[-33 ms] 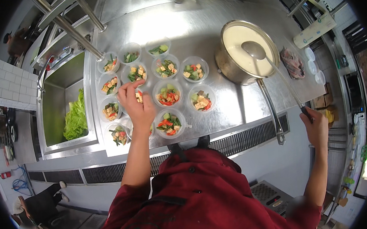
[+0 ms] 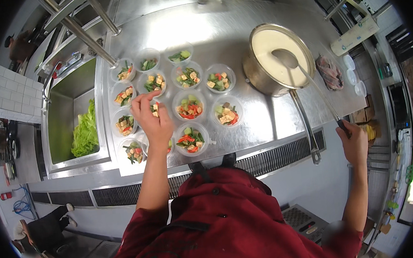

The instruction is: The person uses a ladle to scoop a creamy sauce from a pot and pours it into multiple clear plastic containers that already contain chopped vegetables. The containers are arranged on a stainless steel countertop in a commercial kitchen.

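Note:
My right hand (image 2: 354, 142) is closed around the black grip of a long metal ladle (image 2: 317, 84). The ladle's bowl rests at the surface of a creamy off-white liquid (image 2: 270, 45) in a steel saucepan (image 2: 259, 75) with a long handle. My left hand (image 2: 154, 119) hovers over clear plastic cups at the left, its fingers bent and the thumb apart from them. Nothing shows between the fingers. Beneath it a cup of cubed food (image 2: 155, 108) is partly hidden. Several similar cups hold greens, red strips and pale cubes, such as this cup (image 2: 191, 139) near the counter edge.
A sink (image 2: 55, 125) with leafy lettuce (image 2: 86, 130) lies left of the steel counter (image 2: 258, 120). Metal posts (image 2: 82, 37) rise at the back left. Right of the saucepan are a plastic bag (image 2: 329, 72), small white round items (image 2: 351, 76) and a roll (image 2: 354, 34).
My left hand has shifted very slightly to the left over the cups. The ladle and my right hand look almost the same.

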Tool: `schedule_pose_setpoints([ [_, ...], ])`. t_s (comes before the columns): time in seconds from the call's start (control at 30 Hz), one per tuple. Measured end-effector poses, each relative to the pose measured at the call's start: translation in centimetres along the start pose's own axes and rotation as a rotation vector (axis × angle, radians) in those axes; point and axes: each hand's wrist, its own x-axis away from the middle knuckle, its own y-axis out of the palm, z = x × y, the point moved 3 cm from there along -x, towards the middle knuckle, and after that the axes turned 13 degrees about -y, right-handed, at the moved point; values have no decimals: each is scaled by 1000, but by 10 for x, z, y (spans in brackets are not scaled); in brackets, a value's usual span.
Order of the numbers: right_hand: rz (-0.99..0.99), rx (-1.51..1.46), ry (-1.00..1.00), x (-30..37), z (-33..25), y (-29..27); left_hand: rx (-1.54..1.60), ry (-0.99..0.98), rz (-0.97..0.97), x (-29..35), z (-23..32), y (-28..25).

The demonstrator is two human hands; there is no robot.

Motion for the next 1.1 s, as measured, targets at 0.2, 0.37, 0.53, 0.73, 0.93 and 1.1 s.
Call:
schedule_pose_setpoints([
  [0.2,-66,229,-32,-35,-15,22,-12,10,46,12,-4,-33],
  [0.37,-104,337,-118,-71,-22,35,123,81,-52,48,-9,-43],
  [0.53,-179,215,-224,-100,-15,19,196,134,-225,96,12,-46],
  [0.73,-479,-26,-130,-129,-3,2,247,96,-191,105,16,-44],
  [0.93,-685,-314,107,-131,-3,2,217,131,-183,90,15,-42],
  [1.1,-745,-459,242,-124,7,-1,213,145,-178,84,16,-37],
])
